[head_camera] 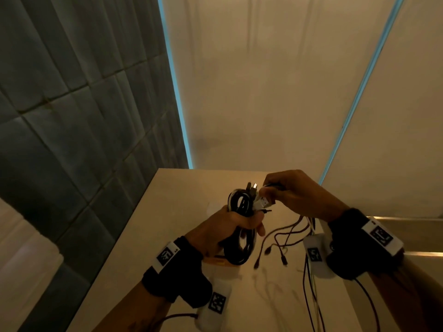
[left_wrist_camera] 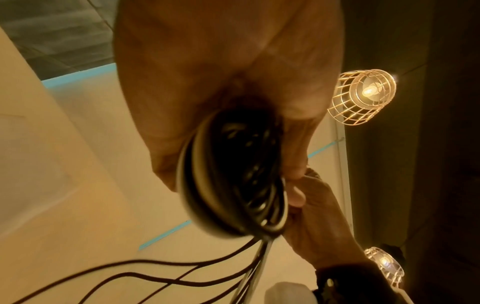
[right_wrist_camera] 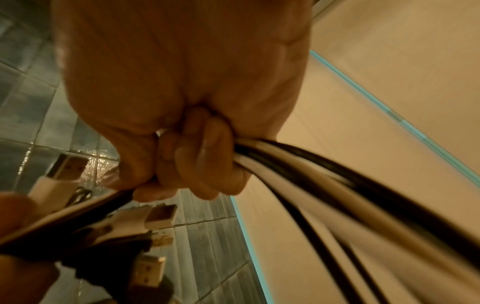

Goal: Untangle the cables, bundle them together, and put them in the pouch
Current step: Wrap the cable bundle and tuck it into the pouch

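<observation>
My left hand (head_camera: 230, 226) grips a coil of black and white cables (head_camera: 241, 212) above the beige table (head_camera: 167, 224). The same coil (left_wrist_camera: 233, 179) fills the left wrist view, with loose strands trailing down from it. My right hand (head_camera: 290, 190) holds the free strands of the cables (right_wrist_camera: 311, 164) just right of the coil, fingers curled round them. Several USB plugs (head_camera: 260, 202) stick out between the two hands, and USB plugs (right_wrist_camera: 158, 216) show below the right fist. Loose cable ends (head_camera: 282, 238) hang down toward the table. No pouch can be made out for certain.
A small orange and white object (head_camera: 219, 262) lies on the table under my left hand, partly hidden. A grey tiled wall (head_camera: 72, 116) rises on the left. Two wire-caged lamps (left_wrist_camera: 363, 96) glow in the left wrist view.
</observation>
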A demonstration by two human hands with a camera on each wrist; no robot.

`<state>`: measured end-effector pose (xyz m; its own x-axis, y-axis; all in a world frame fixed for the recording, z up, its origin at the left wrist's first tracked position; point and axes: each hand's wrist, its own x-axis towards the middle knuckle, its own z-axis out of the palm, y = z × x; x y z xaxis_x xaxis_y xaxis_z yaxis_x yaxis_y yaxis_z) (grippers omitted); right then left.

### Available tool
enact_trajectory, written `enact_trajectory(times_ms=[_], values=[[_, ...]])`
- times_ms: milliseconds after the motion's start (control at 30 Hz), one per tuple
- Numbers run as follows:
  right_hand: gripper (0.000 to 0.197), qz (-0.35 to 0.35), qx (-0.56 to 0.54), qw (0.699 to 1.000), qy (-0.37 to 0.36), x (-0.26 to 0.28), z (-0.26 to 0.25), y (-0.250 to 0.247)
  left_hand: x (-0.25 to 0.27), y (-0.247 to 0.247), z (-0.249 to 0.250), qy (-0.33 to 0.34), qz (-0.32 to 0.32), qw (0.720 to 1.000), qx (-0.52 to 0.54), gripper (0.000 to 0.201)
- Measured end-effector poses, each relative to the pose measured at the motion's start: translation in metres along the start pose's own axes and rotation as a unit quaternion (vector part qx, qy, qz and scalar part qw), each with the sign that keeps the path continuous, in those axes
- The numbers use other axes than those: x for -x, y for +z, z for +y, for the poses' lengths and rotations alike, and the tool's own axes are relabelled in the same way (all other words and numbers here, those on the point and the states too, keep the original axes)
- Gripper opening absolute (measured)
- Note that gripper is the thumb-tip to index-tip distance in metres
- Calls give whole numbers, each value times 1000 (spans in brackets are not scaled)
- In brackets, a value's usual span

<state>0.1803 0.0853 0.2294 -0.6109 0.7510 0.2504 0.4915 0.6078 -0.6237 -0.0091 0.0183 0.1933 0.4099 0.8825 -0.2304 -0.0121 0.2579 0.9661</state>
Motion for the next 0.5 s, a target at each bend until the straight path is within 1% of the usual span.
enact_trajectory(times_ms=[33, 100, 167, 267, 300, 333, 400, 467, 500], values=[[23, -1, 2, 1000, -2, 0, 1, -1, -1, 1, -1, -2, -5, 999, 32, 22], [27, 0, 17, 1000, 1, -1, 3, -3, -2, 7, -2, -26, -18, 993, 117, 13], [26, 4, 22, 1000, 10, 1, 7, -3, -3, 12, -3, -54, -29, 982, 179, 17], [24, 8, -10, 1000, 17, 9, 11, 1, -10, 13, -4, -57, -14, 980, 188, 32], [27, 6, -28, 999, 19, 12, 12, 3, -11, 12, -4, -60, -3, 982, 178, 35], [31, 2, -56, 998, 25, 15, 12, 5, -11, 10, -3, -59, 5, 983, 174, 36], [38, -10, -146, 987, 73, 25, 17, 9, -11, 5, -1, -46, 13, 980, 195, 38], [45, -17, -258, 958, 127, 43, 28, 14, -12, -4, 1, -19, 37, 971, 234, 44], [50, -8, -304, 943, 137, 52, 34, 18, -11, -9, 1, -6, 57, 966, 253, 45]])
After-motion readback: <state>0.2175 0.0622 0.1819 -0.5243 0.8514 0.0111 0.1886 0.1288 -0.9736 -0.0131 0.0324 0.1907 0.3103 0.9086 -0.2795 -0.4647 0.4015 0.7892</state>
